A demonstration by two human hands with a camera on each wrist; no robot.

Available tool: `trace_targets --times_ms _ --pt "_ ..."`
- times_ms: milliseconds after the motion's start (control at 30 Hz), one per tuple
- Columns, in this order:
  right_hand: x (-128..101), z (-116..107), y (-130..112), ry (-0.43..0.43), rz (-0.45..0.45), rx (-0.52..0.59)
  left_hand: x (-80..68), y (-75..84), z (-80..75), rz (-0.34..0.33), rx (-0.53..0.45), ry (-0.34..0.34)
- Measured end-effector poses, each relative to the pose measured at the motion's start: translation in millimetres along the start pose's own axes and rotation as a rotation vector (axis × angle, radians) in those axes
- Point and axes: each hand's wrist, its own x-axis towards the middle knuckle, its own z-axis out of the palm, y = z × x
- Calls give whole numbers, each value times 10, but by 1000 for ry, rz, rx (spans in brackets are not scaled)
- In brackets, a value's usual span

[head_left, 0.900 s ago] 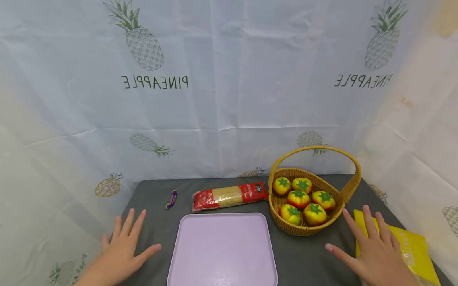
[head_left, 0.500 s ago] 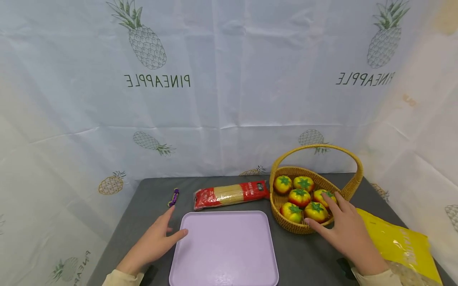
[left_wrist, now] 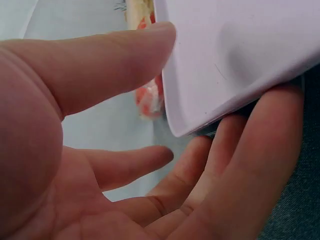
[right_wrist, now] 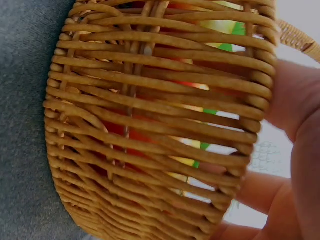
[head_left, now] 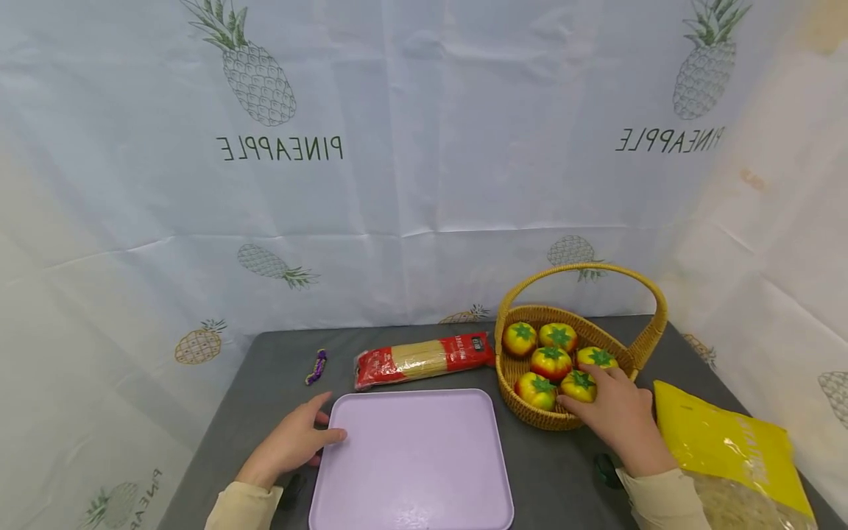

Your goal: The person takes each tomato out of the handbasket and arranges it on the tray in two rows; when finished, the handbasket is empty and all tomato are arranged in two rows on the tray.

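Observation:
A lilac tray (head_left: 417, 456) lies at the front middle of the table. At its left edge is my left hand (head_left: 288, 442), thumb over the rim; in the left wrist view, fingers (left_wrist: 270, 145) curl beneath the tray's edge (left_wrist: 240, 95). My right hand (head_left: 619, 416) reaches over the front rim of a wicker basket (head_left: 539, 419). Its thumb and fingers sit around the front-right yellow-red toy tomato (head_left: 578, 386), partly covering it. Several more such tomatoes (head_left: 550, 363) with green leaf tops lie in the basket. In the right wrist view the wicker wall (right_wrist: 150, 120) hides most of the grasp.
Behind the tray lies a red-ended pack of noodles (head_left: 424, 361), its right end close to the basket. A small purple-wrapped candy (head_left: 316, 367) is at the back left. A yellow bag (head_left: 729, 442) lies along the right side. The basket's tall handle (head_left: 583, 266) arches above it.
Both hands have come inward from spread positions. The left has moved right to the tray's edge, the right leftward from over the yellow bag into the basket, onto the front-right tomato.

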Motion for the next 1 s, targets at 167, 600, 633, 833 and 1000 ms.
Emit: trace_targets --times_ms 167,600,633,833,1000 --pt "15 38 -25 28 21 3 45 -49 11 -10 -27 -6" --pt "63 54 -53 64 15 0 113 -168 -7 -8 -108 -31" --pt "65 49 -54 60 17 -1 116 -177 -10 -6 -115 -34" --pt "51 18 -20 39 37 -3 137 -224 -10 25 -152 -75" --pt "81 35 4 35 26 -3 142 -239 -28 37 -156 -90"
